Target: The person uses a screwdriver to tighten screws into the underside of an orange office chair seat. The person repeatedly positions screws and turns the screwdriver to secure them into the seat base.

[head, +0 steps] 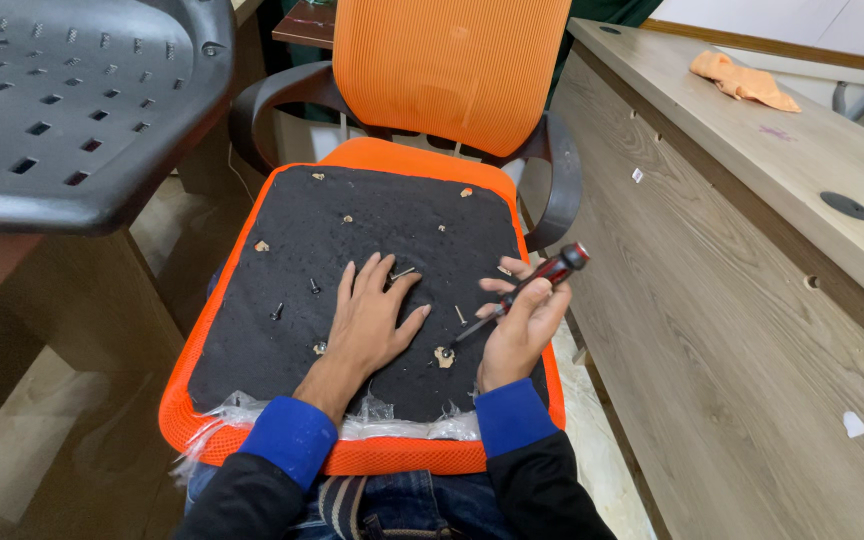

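Black seat pad (352, 230): left hand (372, 315) flat, fingers spread; right hand (522, 320) grips screwdriver (527, 290), tip obscured.

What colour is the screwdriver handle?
Red and black, on the screwdriver in the right hand; head view.

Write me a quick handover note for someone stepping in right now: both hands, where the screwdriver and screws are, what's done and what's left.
Left hand: flat, palm down on the black seat underside, holding nothing.
Right hand: gripping the red-and-black screwdriver, tip down at a mounting hole near the front edge.
Loose screws lie on the black fabric; one sits by the left fingertips.
The orange seat cushion lies on the lap, underside up.
Done: several screws are out.
Left: I cannot tell whether any remain fastened.
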